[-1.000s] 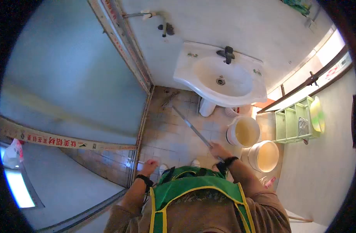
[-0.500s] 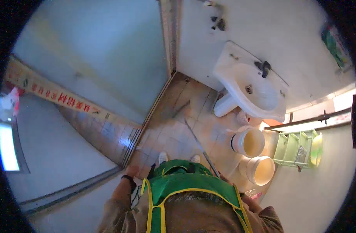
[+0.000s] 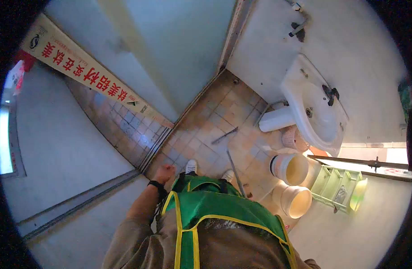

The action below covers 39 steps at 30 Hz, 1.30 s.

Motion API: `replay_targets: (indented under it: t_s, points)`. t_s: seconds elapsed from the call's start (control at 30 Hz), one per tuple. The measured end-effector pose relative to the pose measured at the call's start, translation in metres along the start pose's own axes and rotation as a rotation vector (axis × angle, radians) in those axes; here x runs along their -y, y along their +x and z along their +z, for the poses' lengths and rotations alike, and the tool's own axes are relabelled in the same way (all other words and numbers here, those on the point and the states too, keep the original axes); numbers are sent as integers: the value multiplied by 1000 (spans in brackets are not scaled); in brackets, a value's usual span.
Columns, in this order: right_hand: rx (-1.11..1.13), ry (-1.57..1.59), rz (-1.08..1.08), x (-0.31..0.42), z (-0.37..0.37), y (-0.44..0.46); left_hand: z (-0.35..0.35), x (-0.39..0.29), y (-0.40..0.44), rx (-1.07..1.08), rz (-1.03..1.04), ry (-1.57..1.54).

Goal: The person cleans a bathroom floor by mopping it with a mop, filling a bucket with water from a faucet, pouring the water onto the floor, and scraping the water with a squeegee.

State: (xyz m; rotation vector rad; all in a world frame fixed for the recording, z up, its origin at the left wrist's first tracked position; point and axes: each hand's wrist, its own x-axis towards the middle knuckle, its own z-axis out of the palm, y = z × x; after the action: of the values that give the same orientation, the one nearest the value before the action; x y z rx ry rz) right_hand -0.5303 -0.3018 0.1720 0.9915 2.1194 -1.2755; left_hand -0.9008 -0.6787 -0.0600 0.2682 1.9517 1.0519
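Observation:
My left hand [image 3: 164, 173], a black band on its wrist, is curled closed with nothing visible in it, left of my white shoes and near the sliding-door track. A thin grey pole [image 3: 235, 172] slants over the tiled floor. At its lower end a small part of my right hand [image 3: 247, 191] shows, closed round the pole; the apron hides the rest. Past the pole's far tip a dark narrow bar [image 3: 225, 135] lies on the tiles; whether they are joined I cannot tell.
A white pedestal washbasin [image 3: 300, 98] stands at the right wall. Below it are a pink basket [image 3: 294, 138], two buckets [image 3: 278, 169] [image 3: 281, 197] and a green rack [image 3: 320, 180]. A frosted sliding door [image 3: 170, 49] with a printed strip [image 3: 87, 71] is at the left.
The view has turned, so the basin and buckets sit further right. My right hand has drawn back towards my body with the pole, and is now mostly hidden.

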Motion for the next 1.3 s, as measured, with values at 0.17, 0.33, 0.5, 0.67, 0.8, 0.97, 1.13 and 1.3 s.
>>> replay_targets:
  t_s: [0.17, 0.33, 0.5, 0.67, 0.8, 0.97, 1.13, 1.3]
  points:
    - [43, 153, 56, 10, 40, 73, -19, 10, -9, -39, -44, 79]
    - [111, 357, 158, 81, 32, 138, -38, 18, -20, -213, -152, 32]
    - [142, -130, -78, 146, -42, 57, 10, -63, -12, -57, 170, 487]
    - [390, -306, -87, 183, -95, 0, 117, -235, -27, -131, 872, 167]
    - [662, -526, -182, 252, -121, -16, 208, -237, -19, 188, 798, 529]
    - [953, -676, -547, 253, -149, 31, 215, -195, -53, -135, 604, 320]
    - [1046, -190, -872, 243, -121, 79, 184, -157, -75, -353, 309, 217]
    - [935, 173, -597, 193, -25, 139, 180, -74, -49, -428, -157, 290]
